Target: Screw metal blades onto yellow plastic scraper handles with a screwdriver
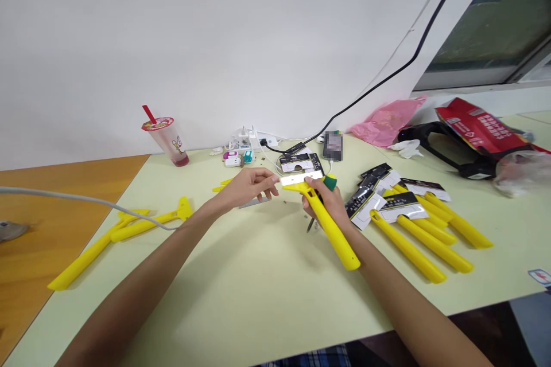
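Note:
My right hand (329, 200) is closed around a yellow scraper (331, 229), whose handle slants down toward me. A pale flat blade (301, 178) lies across its head, with my right thumb on it. The same hand also holds a screwdriver with a green handle (330, 182); its dark tip pokes out below the fingers. My left hand (253, 184) has its fingers curled and thumb and fingertips together at the blade's left end. Whether they touch the blade or pinch something small cannot be made out. Under the left hand lies a grey metal strip (255, 202).
Yellow scrapers (150, 225) lie at left, crossed by a grey cable (107, 202). At right are several carded scrapers (408, 241). Along the back stand a cup (167, 140), a power strip (249, 140), a phone (333, 145), a pink bag (387, 120) and a red package (482, 126).

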`<state>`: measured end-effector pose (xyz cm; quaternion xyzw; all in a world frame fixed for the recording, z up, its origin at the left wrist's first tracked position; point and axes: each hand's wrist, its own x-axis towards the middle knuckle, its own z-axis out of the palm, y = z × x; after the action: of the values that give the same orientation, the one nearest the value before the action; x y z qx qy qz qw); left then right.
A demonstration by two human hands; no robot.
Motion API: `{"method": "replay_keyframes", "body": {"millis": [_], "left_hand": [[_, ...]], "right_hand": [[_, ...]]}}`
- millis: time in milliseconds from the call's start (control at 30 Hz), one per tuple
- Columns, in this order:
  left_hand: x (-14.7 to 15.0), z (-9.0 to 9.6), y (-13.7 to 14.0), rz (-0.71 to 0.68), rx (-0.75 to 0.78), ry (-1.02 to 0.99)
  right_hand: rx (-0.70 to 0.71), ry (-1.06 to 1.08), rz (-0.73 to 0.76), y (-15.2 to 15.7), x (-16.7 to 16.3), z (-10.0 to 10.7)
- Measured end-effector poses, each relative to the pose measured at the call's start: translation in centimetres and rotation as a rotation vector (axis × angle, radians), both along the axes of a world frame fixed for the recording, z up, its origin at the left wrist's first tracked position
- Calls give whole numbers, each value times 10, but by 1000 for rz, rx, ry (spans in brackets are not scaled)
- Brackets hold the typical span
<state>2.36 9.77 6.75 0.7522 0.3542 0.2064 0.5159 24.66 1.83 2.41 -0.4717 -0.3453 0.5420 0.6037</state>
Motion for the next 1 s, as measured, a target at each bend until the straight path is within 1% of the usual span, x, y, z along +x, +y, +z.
{"method": "replay_keyframes", "body": {"millis": [67,133,200,267,300,400,467,533,633,733,867,1000], "left_hand": [[3,-18,3,45,115,67],[6,-38,6,32,234,145],[6,-54,10,6,337,226],[3,-64,16,6,439,297],[0,-66,20,23,475,319],[-13,-63,37,120,506,361],[-24,-57,47,180,481,414],[-34,-50,54,210,432,466],[-45,-41,57,165,329,513],[-47,-36,53,100,238,533],[-43,-29,47,113,249,480],[-35,-16,38,164,272,283]], "right_hand": [[22,81,-57,3,6,2],[38,164,-69,5,10,5],[34,216,-50,6,14,8],[22,246,-34,8,17,10],[15,261,-26,9,18,9],[-2,291,0,13,20,6],[-23,290,9,14,20,5],[-38,282,7,14,18,4],[-51,284,13,13,15,4],[-78,293,29,12,12,4],[-123,253,62,13,10,0],[-153,205,113,12,5,-3]]}}
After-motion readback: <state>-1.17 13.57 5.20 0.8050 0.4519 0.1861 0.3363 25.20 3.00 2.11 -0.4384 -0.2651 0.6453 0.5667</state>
